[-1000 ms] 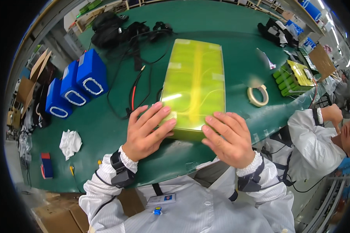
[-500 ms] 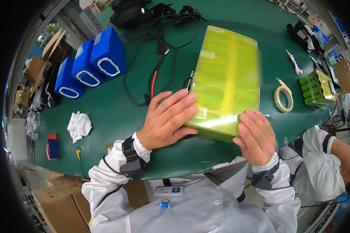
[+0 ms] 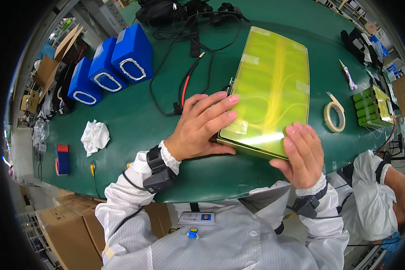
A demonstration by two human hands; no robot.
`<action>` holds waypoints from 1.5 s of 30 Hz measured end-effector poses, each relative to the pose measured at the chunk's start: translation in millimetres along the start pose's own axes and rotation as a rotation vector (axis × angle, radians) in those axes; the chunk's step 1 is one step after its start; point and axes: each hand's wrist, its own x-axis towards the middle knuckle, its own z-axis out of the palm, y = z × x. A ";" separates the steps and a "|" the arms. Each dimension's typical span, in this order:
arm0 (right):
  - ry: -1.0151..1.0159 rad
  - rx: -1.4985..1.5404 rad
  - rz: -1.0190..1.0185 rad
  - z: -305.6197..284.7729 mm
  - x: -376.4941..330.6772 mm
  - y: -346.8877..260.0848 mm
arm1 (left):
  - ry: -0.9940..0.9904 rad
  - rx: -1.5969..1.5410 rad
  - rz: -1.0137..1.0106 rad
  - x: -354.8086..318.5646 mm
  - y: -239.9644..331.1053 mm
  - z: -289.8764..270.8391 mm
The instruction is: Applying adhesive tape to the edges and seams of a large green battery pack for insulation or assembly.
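A large battery pack (image 3: 270, 85), boxy and faced with glossy yellow-green sheet, lies at a slant on the green table. Pieces of clear tape cross its edges, and yellow strands run lengthwise under the sheet. My left hand (image 3: 202, 123) grips the near left corner, fingers along the top and thumb against the near side. At the near right corner my right hand (image 3: 303, 155) holds the pack, fingertips on top and thumb at the front edge. Black and red cables (image 3: 184, 90) lie just left of the pack.
Three blue wrapped packs (image 3: 132, 54) stand back left. A crumpled white cloth (image 3: 95, 137) lies nearer. To the right are a tape roll (image 3: 334, 117), a tube (image 3: 348, 76) and a smaller green-celled pack (image 3: 373, 107). Another person's sleeve (image 3: 369, 195) shows at lower right.
The whole view has shifted slightly, moving the table's things a little right. The pack's right edge, blurred before, now looks sharp. Both hands keep to the near corners.
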 end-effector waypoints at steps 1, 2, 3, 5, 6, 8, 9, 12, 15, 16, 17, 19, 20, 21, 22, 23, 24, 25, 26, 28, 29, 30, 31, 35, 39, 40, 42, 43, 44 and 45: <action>0.005 0.010 0.016 1.2 -0.1 0.3 | -0.001 0.002 -0.002 -0.7 0.0 0.2; 0.005 0.012 0.016 2.2 -0.6 1.8 | 0.002 0.010 0.002 -1.5 0.1 0.8; 0.008 0.006 -0.001 2.5 -1.2 4.8 | 0.007 0.015 0.007 -1.5 -0.1 1.9; 0.007 -0.001 -0.016 4.3 -2.9 7.5 | 0.007 0.025 0.011 -0.6 0.3 1.7; 0.016 0.019 -0.009 5.0 -3.9 7.8 | 0.008 0.035 0.015 0.2 1.0 1.5; 0.018 0.037 0.001 5.3 -4.5 8.1 | 0.007 0.044 0.017 -0.3 1.2 -0.2; 0.015 0.046 0.005 4.3 -3.8 8.2 | 0.007 0.052 0.024 0.4 0.6 -0.6; 0.005 0.059 0.018 2.9 -3.0 8.7 | -0.028 0.082 0.041 2.5 1.5 -3.9; 0.015 0.075 0.031 4.3 -1.5 9.9 | -0.032 0.088 0.039 4.6 1.5 -5.6; 0.016 0.089 0.037 3.6 -0.5 9.6 | -0.039 0.098 0.043 5.8 1.6 -6.6; 0.018 0.104 0.044 3.1 0.6 9.8 | -0.035 0.082 0.049 6.8 1.7 -7.4; 0.022 0.117 0.062 6.0 -1.6 10.3 | -0.035 0.122 0.063 7.0 2.2 -8.1; 0.041 0.147 0.069 6.9 -2.9 11.4 | -0.037 0.127 0.065 7.5 2.4 -7.0; 0.063 0.181 0.072 7.2 -2.8 11.2 | -0.035 0.117 0.070 7.6 3.0 -8.6; 0.077 0.199 0.092 7.1 -2.4 9.7 | -0.041 0.134 0.069 7.6 3.4 -10.1; 0.074 0.190 0.097 7.3 -3.1 8.7 | -0.047 0.152 0.069 8.3 5.0 -9.7; 0.092 0.213 0.114 10.1 -4.3 7.8 | -0.007 0.135 0.042 8.0 7.6 -8.4; 0.111 0.237 0.131 12.3 -5.9 7.0 | -0.006 0.131 0.044 7.9 8.8 -7.8; 0.110 0.234 0.133 13.8 -7.4 5.9 | -0.012 0.142 0.044 7.3 9.3 -8.3; 0.125 0.258 0.150 16.7 -8.9 5.3 | -0.020 0.152 0.046 6.9 9.3 -10.5; 0.125 0.258 0.152 18.3 -9.8 5.7 | -0.054 0.172 0.048 5.8 9.6 -11.7; 0.125 0.261 0.145 20.3 -9.7 7.7 | -0.087 0.194 0.051 5.5 9.0 -12.6; 0.123 0.264 0.138 22.9 -9.8 9.5 | -0.088 0.194 0.050 4.2 7.9 -12.1; 0.099 0.200 0.094 11.9 -6.6 11.6 | -0.060 0.151 0.049 9.9 11.7 -15.7; 0.109 0.169 0.071 24.4 -12.3 16.8 | -0.105 0.113 0.043 12.6 6.5 -13.6; 0.125 0.182 0.064 28.7 -10.2 15.9 | -0.109 0.132 0.034 7.6 5.7 -15.5; 0.141 0.149 0.035 23.6 -3.2 16.6 | -0.131 0.165 0.018 8.9 10.4 -20.1; 0.143 0.105 0.030 23.7 -5.6 16.0 | -0.139 0.173 0.011 7.2 12.0 -18.4; 0.147 0.106 0.031 23.7 -8.1 16.1 | -0.129 0.173 0.019 4.9 10.3 -15.4; 0.147 0.119 0.032 24.3 -9.5 14.8 | -0.124 0.175 0.015 3.6 11.9 -13.7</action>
